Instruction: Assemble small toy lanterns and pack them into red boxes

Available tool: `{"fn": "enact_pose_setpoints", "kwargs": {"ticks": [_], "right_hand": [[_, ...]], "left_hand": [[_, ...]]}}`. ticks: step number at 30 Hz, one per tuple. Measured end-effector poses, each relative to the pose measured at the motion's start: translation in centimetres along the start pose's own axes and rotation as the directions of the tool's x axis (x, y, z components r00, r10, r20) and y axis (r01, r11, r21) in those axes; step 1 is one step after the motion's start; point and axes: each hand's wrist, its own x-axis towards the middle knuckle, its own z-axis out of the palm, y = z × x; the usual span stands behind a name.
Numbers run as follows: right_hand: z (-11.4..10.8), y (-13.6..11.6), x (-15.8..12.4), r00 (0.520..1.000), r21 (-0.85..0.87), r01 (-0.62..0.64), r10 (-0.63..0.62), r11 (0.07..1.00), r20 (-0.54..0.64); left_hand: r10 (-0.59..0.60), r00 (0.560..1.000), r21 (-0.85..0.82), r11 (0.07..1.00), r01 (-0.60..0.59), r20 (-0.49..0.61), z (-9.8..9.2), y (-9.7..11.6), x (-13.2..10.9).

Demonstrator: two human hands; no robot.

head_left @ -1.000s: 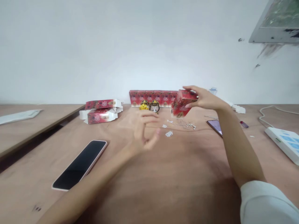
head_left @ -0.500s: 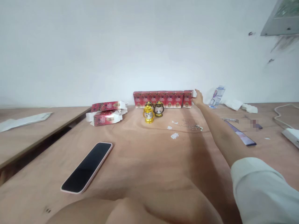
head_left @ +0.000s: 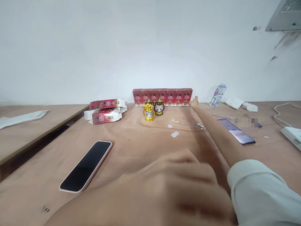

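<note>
A white strip [head_left: 23, 118] lies flat on the left-hand board, whose straight edge borders a dark slot [head_left: 35, 147] slanting toward the wall [head_left: 70, 50]. Right of the slot, two red printed cartons [head_left: 103, 116] rest one on the other, white card flaps splayed. Nearer, a slim dark phone [head_left: 86, 166] with a pale pink rim lies at a slant; smooth wood grain runs from it toward the lanterns. The shiny gold lantern [head_left: 149, 113] stands upright before a darker one [head_left: 149, 101], another dark lantern [head_left: 159, 108] just beside, clear-bodied and round. Behind them, seven upright red boxes stand side by side along the wall, the end red box [head_left: 187, 97] closing the row at the right. White paper scraps [head_left: 175, 134] lie in front.

The left hand [head_left: 188, 179] is large and blurred in the foreground, back upward, fingers bent; whether they close on anything cannot be told. The right arm stretches far forward, the right hand [head_left: 194, 100] at the outer side of the end red box; its fingers look bunched, but contact cannot be told. Right of the arm are a leaning clear bottle [head_left: 218, 95], a lit phone [head_left: 237, 131] and crumpled white tissue [head_left: 234, 103].
</note>
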Motion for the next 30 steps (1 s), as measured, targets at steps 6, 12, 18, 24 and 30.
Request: {"fn": "enact_pose_setpoints", "kwargs": {"ticks": [6, 12, 18, 24, 30], "right_hand": [[-2.9, -1.8, -7.2, 0.994, 0.031, 0.101, -0.099, 0.994, -0.051], [-6.2, -2.0, -19.2, 0.675, 0.021, 0.718, -0.703, 0.696, 0.223], [-6.6, -2.9, -21.3, 0.619, -0.059, 0.751, -0.670, 0.658, 0.410], [-6.2, -2.9, -20.8, 0.514, 0.023, 0.770, -0.641, 0.638, 0.570], [-5.8, -2.9, -21.8, 0.433, 0.189, 0.774, -0.722, 0.605, 0.539]], "left_hand": [[-0.093, 0.995, 0.050, 0.995, 0.092, 0.022, 3.9, -9.7, 4.3], [-0.565, 0.793, 0.050, 0.807, 0.589, -0.230, 8.3, -19.2, 2.2], [-0.503, 0.859, 0.206, 0.835, 0.511, -0.093, 8.9, -19.9, 1.3], [-0.487, 0.870, 0.243, 0.837, 0.491, -0.081, 8.7, -19.7, 1.4], [-0.325, 0.945, 0.134, 0.936, 0.325, -0.019, 9.0, -18.5, 1.8]]}}
